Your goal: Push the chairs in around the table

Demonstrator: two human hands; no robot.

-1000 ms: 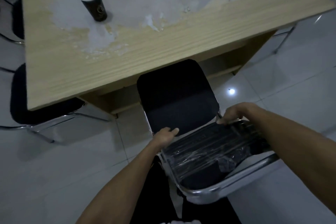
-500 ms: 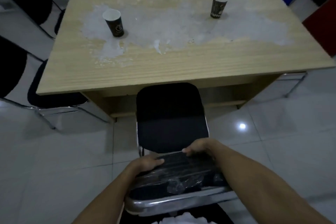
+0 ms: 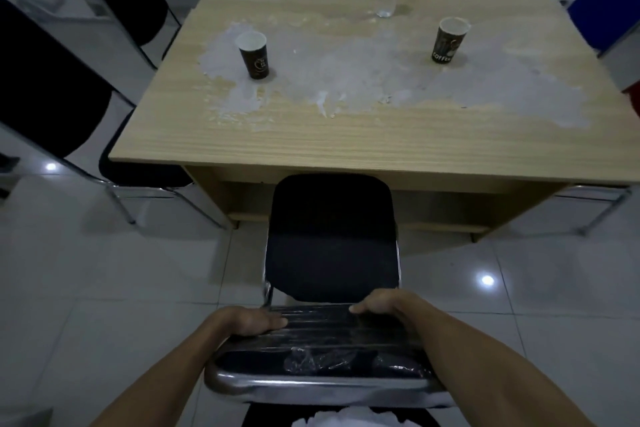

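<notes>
The left hand (image 3: 247, 321) is curling its fingers over the top of the chair (image 3: 332, 239) back, and the right hand (image 3: 379, 303) is gripping the same edge, likely to steer it squarely in. The seat's front edge is sitting just under the table (image 3: 346, 135) lip; its legs are hidden. Side chairs are cut off by the frame.

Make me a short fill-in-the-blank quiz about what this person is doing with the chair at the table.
Both hands, left hand and right hand, grip the chair's ____.
The chair has a seat coloured ____.
On the table stand ____ paper cups.
The cup at right reads ____.

Missing words: backrest; black; four; COFFEE
</notes>
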